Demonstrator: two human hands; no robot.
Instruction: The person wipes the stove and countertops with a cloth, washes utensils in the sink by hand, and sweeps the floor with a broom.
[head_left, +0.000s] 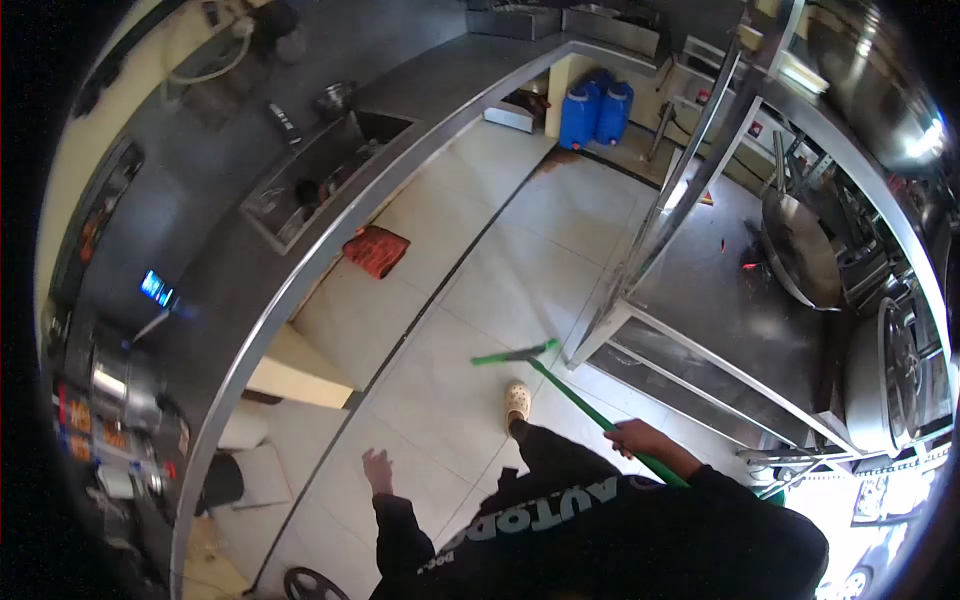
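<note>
My right hand (638,440) is wrapped round the green pole of a floor squeegee (575,398). The green and dark head (515,354) of the squeegee is on the tiled floor, ahead of my foot in a light clog (517,400). My left hand (377,472) hangs free above the tiles with its fingers apart, holding nothing. Beyond it a dark groove (405,338) runs along the floor.
A steel counter (215,265) with a sink (290,215) lines the left. A red folded cloth or mat (376,251) lies by its base. Blue jugs (596,112) stand at the back. On the right, a steel worktable (700,270) bears a wok (800,250) near a large pot (880,375).
</note>
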